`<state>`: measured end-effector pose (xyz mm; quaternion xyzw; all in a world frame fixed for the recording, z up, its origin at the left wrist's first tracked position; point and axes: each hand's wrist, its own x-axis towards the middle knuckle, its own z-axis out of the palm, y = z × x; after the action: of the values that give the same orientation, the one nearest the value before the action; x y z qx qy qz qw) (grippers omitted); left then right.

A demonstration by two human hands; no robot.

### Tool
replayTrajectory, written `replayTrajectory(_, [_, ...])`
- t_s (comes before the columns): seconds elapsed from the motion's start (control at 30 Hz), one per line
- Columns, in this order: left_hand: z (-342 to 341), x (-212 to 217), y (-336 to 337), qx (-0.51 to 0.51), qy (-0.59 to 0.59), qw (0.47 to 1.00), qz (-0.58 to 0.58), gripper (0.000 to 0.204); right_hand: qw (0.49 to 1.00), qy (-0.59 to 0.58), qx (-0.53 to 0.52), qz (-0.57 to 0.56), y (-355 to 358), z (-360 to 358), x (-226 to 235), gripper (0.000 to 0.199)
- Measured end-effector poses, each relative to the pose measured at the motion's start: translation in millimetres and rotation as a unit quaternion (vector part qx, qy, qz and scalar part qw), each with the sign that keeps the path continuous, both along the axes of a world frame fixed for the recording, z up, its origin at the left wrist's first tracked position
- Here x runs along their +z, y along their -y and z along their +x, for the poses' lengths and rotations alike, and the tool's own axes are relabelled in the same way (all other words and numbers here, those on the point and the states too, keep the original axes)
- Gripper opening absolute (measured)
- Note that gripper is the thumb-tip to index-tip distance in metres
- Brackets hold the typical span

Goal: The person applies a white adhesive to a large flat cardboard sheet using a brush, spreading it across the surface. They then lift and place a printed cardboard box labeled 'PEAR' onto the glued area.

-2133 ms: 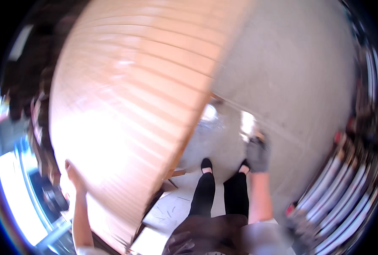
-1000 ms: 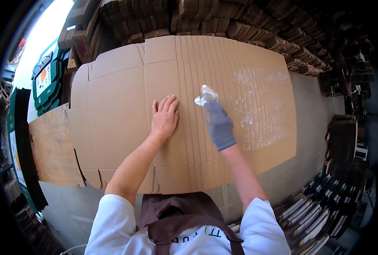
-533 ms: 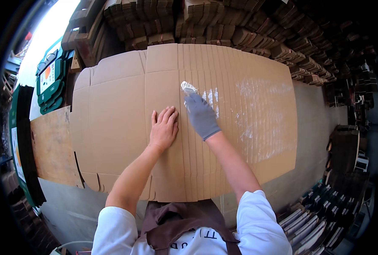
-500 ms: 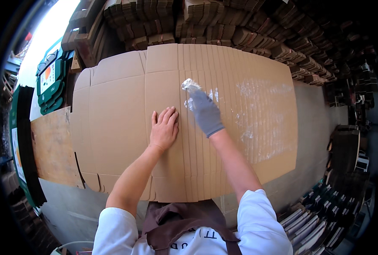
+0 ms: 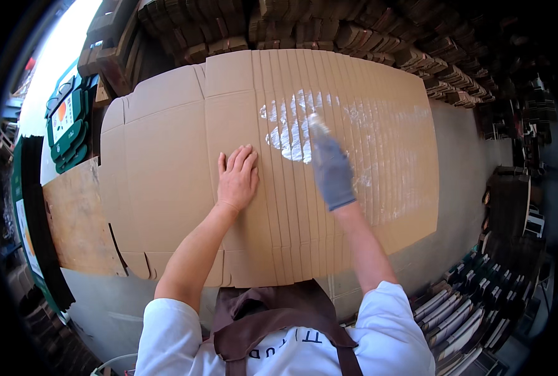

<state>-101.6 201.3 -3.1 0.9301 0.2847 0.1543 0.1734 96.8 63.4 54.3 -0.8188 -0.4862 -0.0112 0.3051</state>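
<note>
A fanned stack of flat brown cardboard box blanks (image 5: 166, 156) lies before me, with many narrow overlapped edges on the right. My bare left hand (image 5: 237, 177) rests flat on the top blank, fingers spread, left of these edges. My right hand (image 5: 332, 172), in a grey glove and blurred by motion, is closed on a brush (image 5: 318, 123). Only the brush's pale, bristly end shows; the glove hides the rest. Wet white glue (image 5: 288, 135) lies in shiny streaks across the edges just left of the brush. Fainter smears run further right.
A plywood board (image 5: 81, 216) lies at the left, beside a pile of green-edged printed cartons (image 5: 31, 219). More green cartons (image 5: 69, 122) stand at the far left near a wooden pallet (image 5: 119, 59). Stacked cardboard bundles (image 5: 291, 28) line the back. Folded cartons (image 5: 460, 319) sit at the lower right.
My right hand has swept the brush to the right, and a much larger patch of white glue shows on the cardboard edges. My left hand stays flat on the top blank.
</note>
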Motion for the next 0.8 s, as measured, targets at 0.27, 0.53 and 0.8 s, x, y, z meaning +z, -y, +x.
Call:
replayTrajectory(0.27, [0.8,0.9,4.5,-0.012,-0.001,1.000,0.001,0.039,0.989,0.009,-0.045,-0.144,14.0,-38.7,-6.7,0.027])
replayTrajectory(0.53, [0.2,-7.3,3.5,-0.009,-0.001,1.000,0.008,0.040,0.996,0.013,-0.026,-0.082,109.0,-110.4,49.0,0.025])
replayTrajectory(0.8, [-1.7,-11.6,-1.0,0.001,-0.022,1.000,0.014,0.039,0.991,0.031,-0.090,-0.091,106.9,-71.2,33.2,0.029])
